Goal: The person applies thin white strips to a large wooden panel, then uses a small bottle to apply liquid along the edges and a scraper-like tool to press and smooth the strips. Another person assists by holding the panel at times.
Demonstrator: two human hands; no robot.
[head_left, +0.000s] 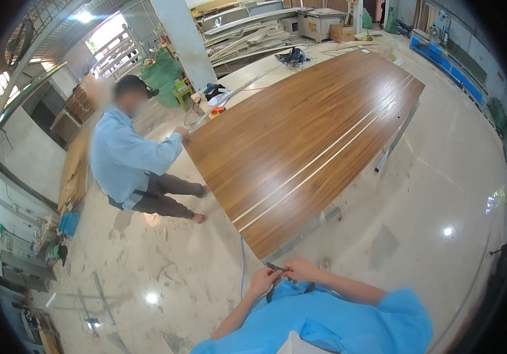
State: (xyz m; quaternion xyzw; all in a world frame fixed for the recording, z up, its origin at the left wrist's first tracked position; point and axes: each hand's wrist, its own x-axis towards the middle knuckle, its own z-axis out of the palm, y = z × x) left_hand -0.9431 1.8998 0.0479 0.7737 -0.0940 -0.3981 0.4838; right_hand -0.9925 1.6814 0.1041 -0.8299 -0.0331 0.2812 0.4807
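Note:
Close to my body, at the near corner of the wood-grain panel (301, 147), my hands come together around a small, slim dark tool (273, 266). Its exact kind is too small to make out. My left hand (263, 279) is closed on one part of it. My right hand (299, 271) pinches at its other end. The brown panel carries two pale stripes along its length and rests on a metal stand (388, 150).
A co-worker in a light blue shirt (129, 138) stands at the panel's left edge, one hand on it. A blue hose (243, 265) runs along the floor beneath. Stacked boards (247, 44) lie behind a pillar (184, 41); a blue machine (448, 65) stands far right.

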